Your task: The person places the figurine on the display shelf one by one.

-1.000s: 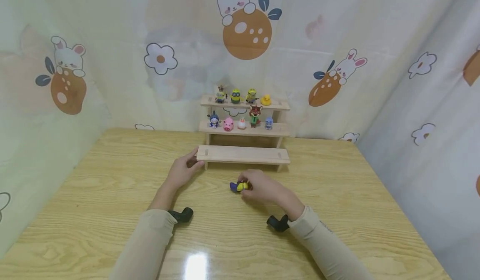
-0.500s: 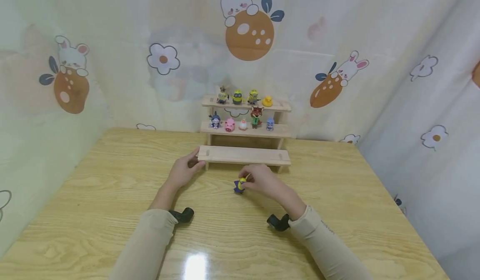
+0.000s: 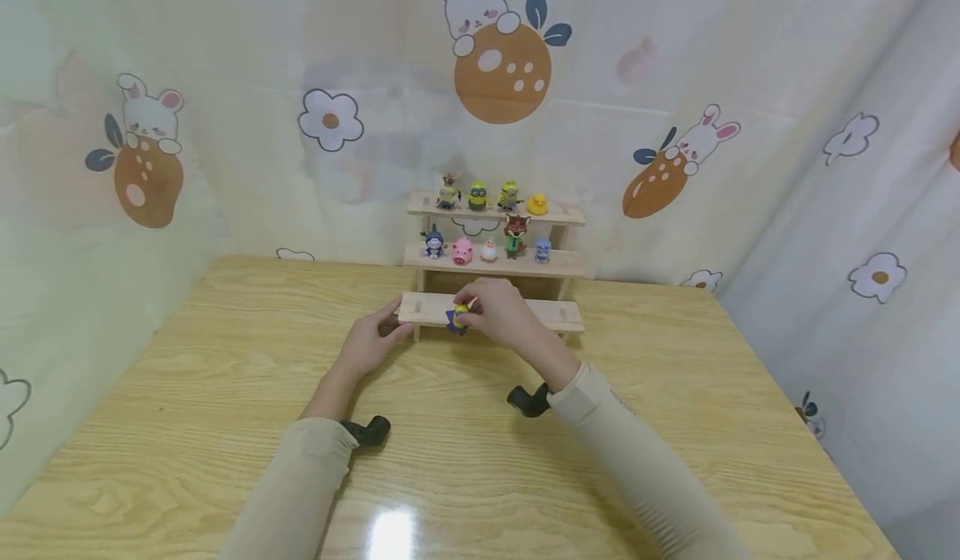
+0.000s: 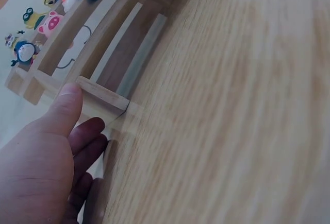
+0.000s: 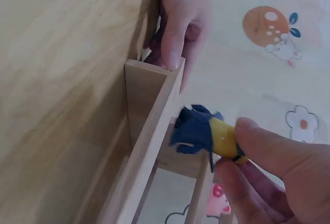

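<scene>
My right hand (image 3: 501, 312) pinches a small yellow minion figure (image 5: 223, 136) between thumb and fingers. Its dark blue clothing points away from the palm in the right wrist view. In the head view the figure overlaps the front edge of the lowest step of a wooden three-tier display shelf (image 3: 429, 304). My left hand (image 3: 367, 343) holds the left end of that lowest step. Its thumb lies against the front corner in the left wrist view, with the other fingers around the end (image 4: 87, 147).
On the top step stand several minion figures (image 3: 477, 197) and a yellow duck (image 3: 537, 204). The middle step bears a pink pig (image 3: 462, 251), a white bird (image 3: 488, 251), a fox figure (image 3: 515, 239) and blue figures (image 3: 542, 250). A patterned curtain (image 3: 390, 127) hangs behind the wooden table (image 3: 675, 393).
My right hand has turned the minion figure from lying on its side to upright, then carried it forward and up to the lowest step. My left hand stays at the shelf end.
</scene>
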`<move>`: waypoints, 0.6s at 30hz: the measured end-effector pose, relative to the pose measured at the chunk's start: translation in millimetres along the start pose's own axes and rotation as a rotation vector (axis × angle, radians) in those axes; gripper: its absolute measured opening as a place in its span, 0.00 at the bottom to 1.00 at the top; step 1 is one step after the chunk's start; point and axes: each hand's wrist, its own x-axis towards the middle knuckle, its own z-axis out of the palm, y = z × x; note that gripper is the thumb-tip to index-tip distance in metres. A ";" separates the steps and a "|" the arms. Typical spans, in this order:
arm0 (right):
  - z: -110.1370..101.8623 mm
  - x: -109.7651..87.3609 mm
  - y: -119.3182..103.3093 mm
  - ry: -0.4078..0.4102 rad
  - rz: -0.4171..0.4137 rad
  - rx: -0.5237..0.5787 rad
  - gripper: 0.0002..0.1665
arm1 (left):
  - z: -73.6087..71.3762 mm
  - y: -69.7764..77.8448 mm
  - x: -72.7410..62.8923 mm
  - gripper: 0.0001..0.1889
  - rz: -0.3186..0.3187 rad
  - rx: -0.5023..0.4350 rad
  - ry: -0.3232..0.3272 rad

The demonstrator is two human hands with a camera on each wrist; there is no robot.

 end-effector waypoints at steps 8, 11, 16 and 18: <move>11.2 40.2 -9.4 0.022 0.075 -0.015 0.18 | -0.2 0.4 -0.4 0.35 -0.001 -0.002 0.000; 18.1 49.5 -10.4 0.041 0.096 -0.017 0.17 | -0.1 -0.4 -0.4 0.35 0.005 -0.004 -0.003; 29.7 59.3 -10.0 0.065 0.095 -0.023 0.15 | -1.1 -0.3 -0.9 0.35 0.028 -0.005 0.004; 32.7 61.5 -10.6 0.072 0.094 -0.020 0.15 | -2.1 0.6 -1.7 0.35 0.030 -0.008 0.004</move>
